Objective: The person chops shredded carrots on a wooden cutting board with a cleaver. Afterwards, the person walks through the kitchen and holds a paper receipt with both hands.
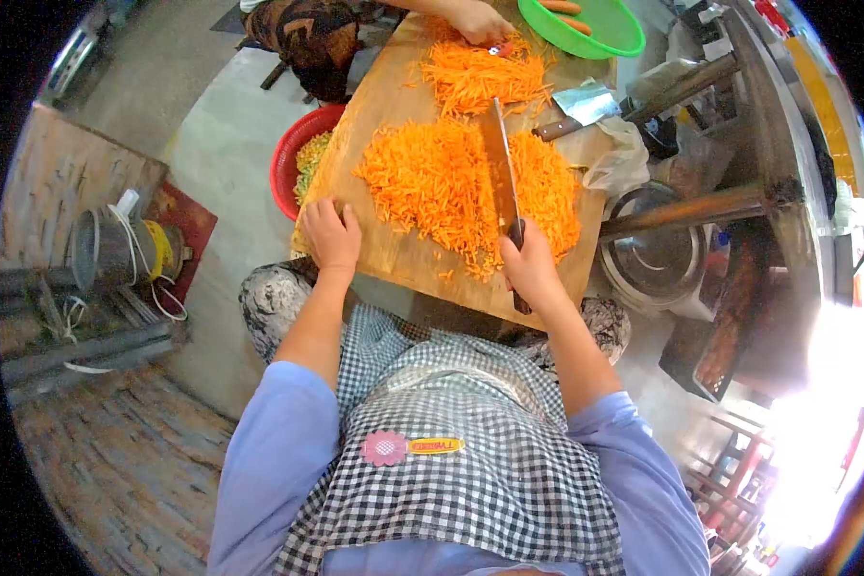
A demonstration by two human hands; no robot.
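Note:
My right hand [531,261] is closed round the dark handle of a large knife [501,163]. The blade points away from me and stands among shredded carrot [432,178], with pieces on both sides of it. The carrot lies on a wooden board [379,252]. My left hand [331,233] rests on the board's near left edge, fingers apart and holding nothing. Farther up, a second heap of carrot shreds [470,82] lies near the far end, with another person's hand [480,21] at its top.
A red basket [283,168] of chopped vegetables stands left of the board. At the far right are a green basin [624,34] with whole carrots and a cleaver [586,104]. A plastic bag [619,158], wooden beams and a round lidded pot [651,240] are on the right.

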